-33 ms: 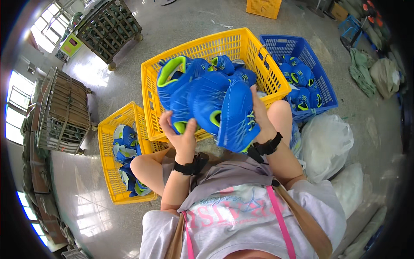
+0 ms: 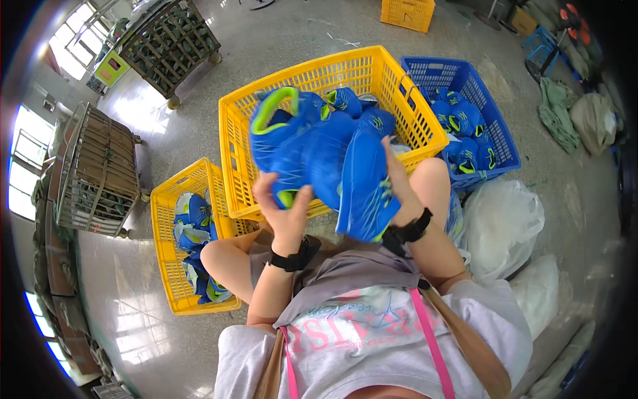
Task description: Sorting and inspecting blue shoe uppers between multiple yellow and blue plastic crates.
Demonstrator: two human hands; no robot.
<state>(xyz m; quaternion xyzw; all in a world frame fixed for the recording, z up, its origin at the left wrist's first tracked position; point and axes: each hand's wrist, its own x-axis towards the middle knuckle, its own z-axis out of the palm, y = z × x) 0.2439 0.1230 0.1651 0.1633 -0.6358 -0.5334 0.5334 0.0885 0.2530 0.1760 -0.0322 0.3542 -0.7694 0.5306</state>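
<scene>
Between my hands, over the big yellow crate (image 2: 234, 159), is a bunch of blue shoe uppers (image 2: 302, 149) with lime-green collar linings. My left hand (image 2: 286, 209) is closed on the lower left part, thumb and fingers around a green-edged opening. On the right, my right hand (image 2: 401, 189) grips the side of a blue upper (image 2: 365, 186) with white stitching and lacing; part of its fingers is hidden behind it. The held pieces overlap and blur slightly, so where one ends is hard to tell. More blue uppers (image 2: 344, 100) lie in the crate behind them.
A smaller yellow crate (image 2: 174, 276) with blue uppers stands at the left. On the right are a blue crate (image 2: 495, 106) holding more uppers and a white plastic bag (image 2: 503, 223). Wheeled metal carts (image 2: 100, 173) stand farther left, and another yellow crate (image 2: 407, 14) at the back.
The held uppers have shifted slightly, the left part to the right and the right-hand upper a little lower. Both hands keep their hold.
</scene>
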